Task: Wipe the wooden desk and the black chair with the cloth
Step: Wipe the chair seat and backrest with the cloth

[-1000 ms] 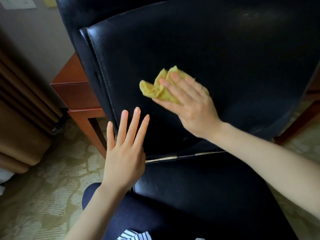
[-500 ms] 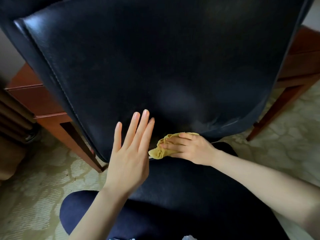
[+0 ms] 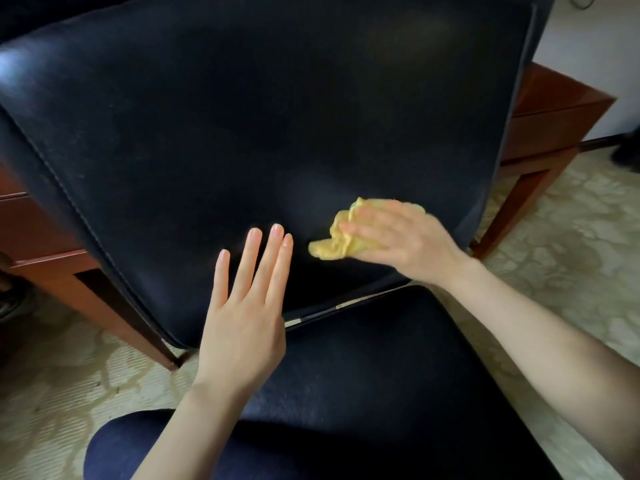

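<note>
As I am looking down through the head camera, the right grip (image 3: 408, 244) is holding the cloth (image 3: 334, 242), a yellow one bunched into a wad, with its fingers lying slightly bent over it and pressing it against the black chair (image 3: 242, 116), low on the backrest and towards its right side. The fingers are blurring and the thumb is hiding behind the wad, so I am not able to say how tightly they are closing. One loose end of the cloth is poking out to the left of the fingertips, just beside the left grip (image 3: 242, 327).

That left grip is holding nothing: it is spreading flat, fingers straight and nearly together, pointing up in front of the lower edge of the backrest. I am not able to tell whether it is touching the leather or hanging just off it.

Below both grips the seat (image 3: 381, 358) is lying dark and slightly speckled, with a thin pale gap showing where it is meeting the backrest. A knee (image 3: 145, 445) in dark blue fabric is resting at the seat's near-left edge.

Behind the chair the wooden bench (image 3: 550, 112) is showing on both sides, reddish brown, its legs standing on a pale patterned carpet (image 3: 571, 237). The cloth is sitting well apart from the bench
</note>
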The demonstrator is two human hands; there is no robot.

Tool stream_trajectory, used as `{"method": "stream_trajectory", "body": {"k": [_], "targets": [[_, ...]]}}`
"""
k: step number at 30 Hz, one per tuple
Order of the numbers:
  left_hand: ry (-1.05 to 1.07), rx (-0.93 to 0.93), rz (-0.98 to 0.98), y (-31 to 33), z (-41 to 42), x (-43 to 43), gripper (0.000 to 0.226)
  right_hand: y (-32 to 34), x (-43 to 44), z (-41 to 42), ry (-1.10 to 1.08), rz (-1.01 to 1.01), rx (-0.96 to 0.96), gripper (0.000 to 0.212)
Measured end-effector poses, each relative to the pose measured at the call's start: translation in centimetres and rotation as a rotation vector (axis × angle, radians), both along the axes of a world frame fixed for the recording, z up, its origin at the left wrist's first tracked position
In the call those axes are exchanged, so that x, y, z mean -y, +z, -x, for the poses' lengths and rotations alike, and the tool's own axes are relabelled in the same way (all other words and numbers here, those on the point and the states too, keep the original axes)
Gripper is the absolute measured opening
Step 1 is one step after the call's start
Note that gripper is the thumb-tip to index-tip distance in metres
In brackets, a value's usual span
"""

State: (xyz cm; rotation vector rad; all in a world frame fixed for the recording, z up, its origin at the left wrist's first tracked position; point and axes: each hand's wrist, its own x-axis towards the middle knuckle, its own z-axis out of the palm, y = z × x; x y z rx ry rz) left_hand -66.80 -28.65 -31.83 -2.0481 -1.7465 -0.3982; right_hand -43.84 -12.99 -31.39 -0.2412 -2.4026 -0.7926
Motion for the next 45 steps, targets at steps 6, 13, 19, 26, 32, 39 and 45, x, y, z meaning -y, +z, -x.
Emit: {"method": "stream_trajectory", "body": {"k": [6,13,19,26,32,39,45], "targets": [[-0.011,0.016,0.024,0.7,0.2,0.2,0.087,7.4,-1.5,2.2,-0.092,-0.134,-0.104,0.052],[-0.004,0.000,0.012,1.0,0.1,0.6,0.082,6.4,-0.7,5.8,-0.247,0.080,-0.600,0.044],[-0.123,-0.079,-0.019,2.3,-0.7,-0.8,0.073,-2.7,2.1,5.9,-0.458,0.293,-0.798,0.045],[-0.243,-0.117,0.017,2.5,-3.8,-3.4,0.067,-9.3,5.3,6.5,-0.649,0.601,-1.104,0.050],[-0.242,-0.155,0.050,1.8,-3.9,-4.4,0.070,-7.0,6.0,9.4,-0.567,0.939,-1.908,0.046],[-0.279,-0.126,0.083,1.8,-3.5,-4.8,0.072,-3.0,4.0,6.7,-0.441,1.288,-2.580,0.044],[-0.297,-0.099,0.098,1.7,-3.4,-4.9,0.072,0.4,2.4,4.4,-0.483,1.022,-2.372,0.045]]}}
